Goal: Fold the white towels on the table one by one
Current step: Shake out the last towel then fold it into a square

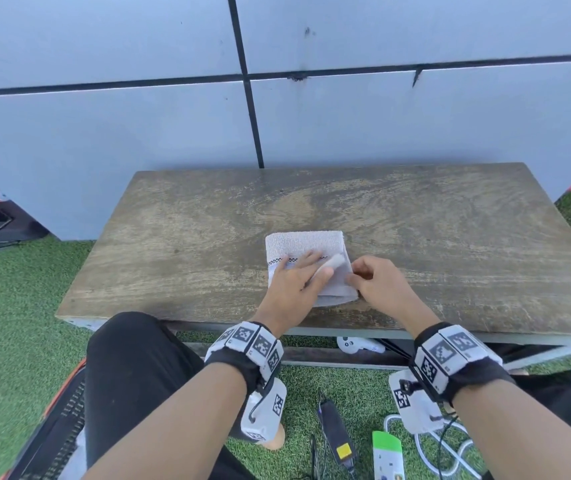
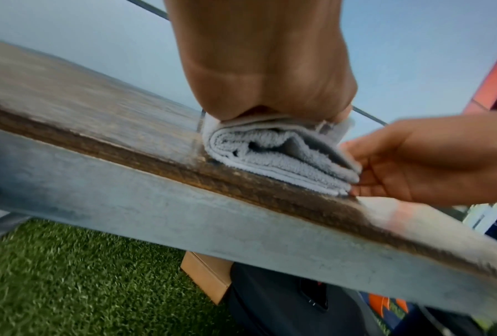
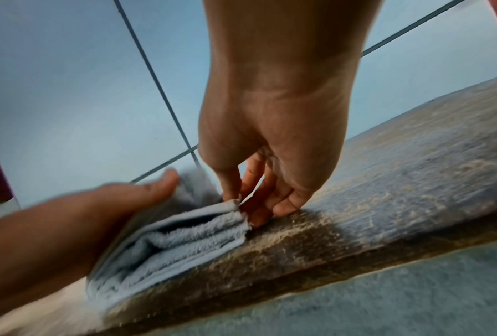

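A white towel (image 1: 306, 247), folded into a small thick rectangle with a checkered border stripe, lies near the front middle of the wooden table (image 1: 450, 237). My left hand (image 1: 298, 278) lies flat on top of it with straight fingers, pressing the layers down. My right hand (image 1: 370, 275) is at the towel's right edge, thumb and forefinger pinching the upper layers. The stacked layers of the towel (image 2: 278, 156) show end-on in the left wrist view. In the right wrist view the right fingertips (image 3: 235, 197) nip the corner of the towel (image 3: 183, 236).
A grey panelled wall (image 1: 138, 133) stands right behind the table. Green artificial turf (image 1: 17, 306) surrounds it. Under and before the table's front edge lie a white controller (image 1: 356, 344), cables, a black charger (image 1: 336, 427) and a green-white packet (image 1: 388, 455).
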